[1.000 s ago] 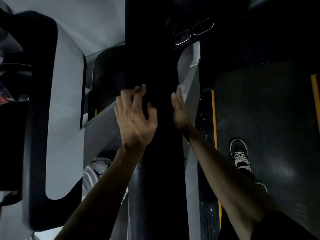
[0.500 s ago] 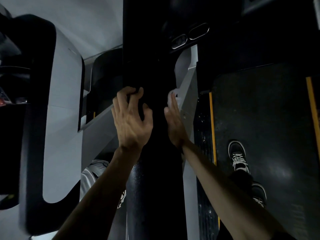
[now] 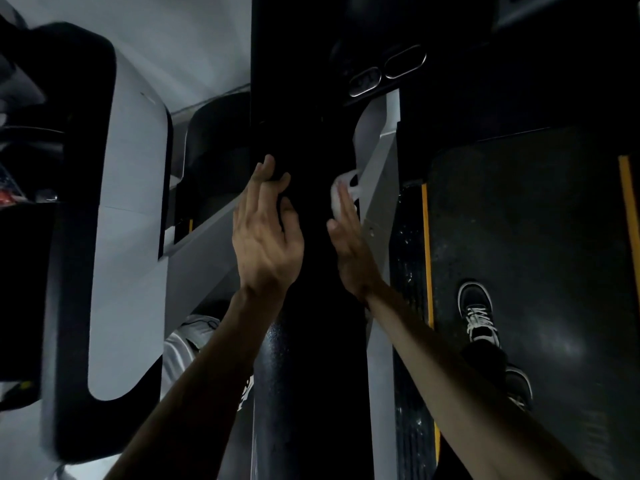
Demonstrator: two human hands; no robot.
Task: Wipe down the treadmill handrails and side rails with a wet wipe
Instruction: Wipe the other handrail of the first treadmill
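Hands flank the black handrail [image 3: 311,341]: left hand [image 3: 266,237] spread open, right hand [image 3: 349,244] flat, pressing a white wipe [image 3: 341,192]; shoe [image 3: 478,310] on belt [image 3: 536,254].

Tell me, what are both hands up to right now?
Left hand open, fingers resting on the black handrail. Right hand pressing the white wipe against its right side. Nothing in the way.

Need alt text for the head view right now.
Two bare hands flank a thick black padded handrail: the left hand rests open on it, the right hand presses a white wet wipe against its side. A black sneaker stands on the dark treadmill belt.
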